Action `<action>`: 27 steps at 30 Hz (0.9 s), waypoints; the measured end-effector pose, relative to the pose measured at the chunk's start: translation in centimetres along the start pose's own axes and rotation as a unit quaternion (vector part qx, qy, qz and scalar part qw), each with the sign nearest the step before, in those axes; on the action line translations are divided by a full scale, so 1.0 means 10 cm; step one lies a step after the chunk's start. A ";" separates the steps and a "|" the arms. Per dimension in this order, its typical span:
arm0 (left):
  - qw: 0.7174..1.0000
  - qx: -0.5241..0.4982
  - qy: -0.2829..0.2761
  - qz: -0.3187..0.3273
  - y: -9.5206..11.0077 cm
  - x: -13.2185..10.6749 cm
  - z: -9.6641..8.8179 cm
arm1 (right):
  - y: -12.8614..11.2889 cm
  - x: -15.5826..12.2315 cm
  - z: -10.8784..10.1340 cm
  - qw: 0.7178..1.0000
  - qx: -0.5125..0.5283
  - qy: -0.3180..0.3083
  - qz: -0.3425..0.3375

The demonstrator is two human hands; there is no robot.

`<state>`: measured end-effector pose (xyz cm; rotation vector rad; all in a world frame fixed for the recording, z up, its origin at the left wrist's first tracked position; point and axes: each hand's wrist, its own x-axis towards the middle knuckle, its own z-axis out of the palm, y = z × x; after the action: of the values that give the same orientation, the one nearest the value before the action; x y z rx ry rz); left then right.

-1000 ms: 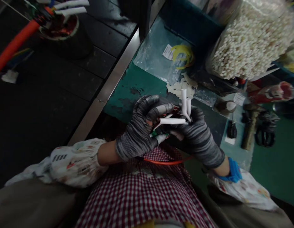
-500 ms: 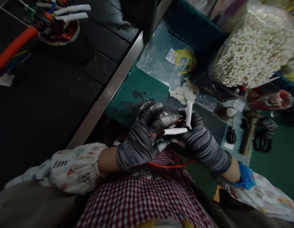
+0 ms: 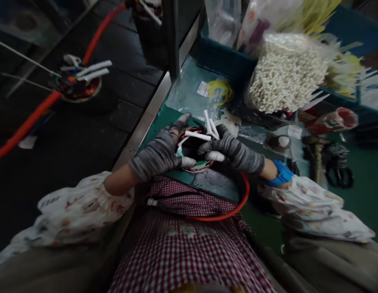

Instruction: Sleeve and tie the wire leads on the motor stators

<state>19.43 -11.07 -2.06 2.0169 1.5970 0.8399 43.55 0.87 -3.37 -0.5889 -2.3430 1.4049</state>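
Note:
Both my hands wear grey striped gloves and hold a round wound coil [image 3: 193,159] with several white sleeved leads sticking up from it. My left hand [image 3: 160,152] grips the coil's left side with its fingers curled round the rim. My right hand [image 3: 234,150] is closed on the right side, its fingers pinching at the white sleeves [image 3: 207,130]. An orange cable [image 3: 234,207] loops from under the coil down over my checked apron. The coil sits just above the near edge of the green table [image 3: 353,203].
A bag of white tubes [image 3: 286,73] stands behind the hands, with a clear bag holding yellow loops [image 3: 217,91] beside it. Loose white sleeves lie on the table. Dark tools [image 3: 338,171] sit at the right. Another coil with orange cable [image 3: 79,83] rests on the dark conveyor left.
The view has tilted up and shifted. My hands have moved the coil forward and lower over the table, and the orange cable now shows as a wide loop.

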 end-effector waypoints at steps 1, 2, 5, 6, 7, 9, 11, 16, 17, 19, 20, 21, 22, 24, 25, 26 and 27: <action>0.998 0.063 0.019 -0.012 0.05 -0.02 -0.03 | 0.03 0.01 0.00 1.000 -0.002 0.000 -0.016; 0.992 0.123 0.031 -0.002 0.11 -0.06 -0.04 | 0.05 0.02 0.02 1.000 -0.005 0.009 -0.029; 0.963 0.241 -0.002 0.125 0.25 -0.13 -0.05 | 0.13 0.04 0.11 0.997 -0.009 0.049 -0.056; 0.953 0.254 -0.019 0.162 0.29 -0.13 -0.05 | 0.15 0.04 0.15 0.996 -0.010 0.061 -0.062; 0.947 0.258 -0.032 0.186 0.32 -0.12 -0.05 | 0.15 0.03 0.17 0.995 -0.013 0.069 -0.070; 0.944 0.263 -0.053 0.192 0.39 -0.10 -0.05 | 0.13 0.00 0.20 0.992 -0.025 0.073 -0.095; 0.932 0.302 -0.051 0.192 0.47 -0.12 -0.04 | 0.05 -0.09 0.18 0.988 -0.057 0.079 -0.121; 0.887 0.409 0.034 0.211 0.53 -0.40 0.07 | -0.10 -0.49 -0.22 0.929 -0.246 0.267 -0.069; 0.888 0.410 0.041 0.204 0.51 -0.46 0.08 | -0.10 -0.57 -0.35 0.898 -0.289 0.330 -0.046; 0.892 0.399 0.045 0.206 0.43 -0.51 0.06 | -0.06 -0.68 -0.61 0.831 -0.366 0.419 -0.003; 0.893 0.392 0.045 0.215 0.38 -0.52 0.05 | -0.03 -0.71 -0.73 0.805 -0.401 0.437 0.025; 0.894 0.381 0.048 0.230 0.32 -0.52 0.04 | 0.00 -0.73 -0.83 0.786 -0.431 0.438 0.058; 0.896 0.366 0.054 0.244 0.26 -0.51 0.04 | 0.04 -0.73 -0.91 0.771 -0.459 0.432 0.093; 0.909 0.324 0.078 0.251 0.15 -0.51 0.09 | 0.12 -0.70 -1.00 0.737 -0.508 0.417 0.157; 0.918 0.299 0.097 0.241 0.11 -0.52 0.15 | 0.16 -0.68 -1.03 0.726 -0.522 0.411 0.176; 0.927 0.278 0.117 0.222 0.08 -0.54 0.22 | 0.21 -0.65 -1.04 0.722 -0.533 0.401 0.184; 0.933 0.264 0.142 0.197 0.07 -0.56 0.30 | 0.24 -0.62 -1.05 0.720 -0.542 0.390 0.190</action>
<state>21.18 -16.56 -4.84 2.7728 1.7357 0.9501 54.45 6.52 -1.31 -1.6234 -2.0688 -0.3805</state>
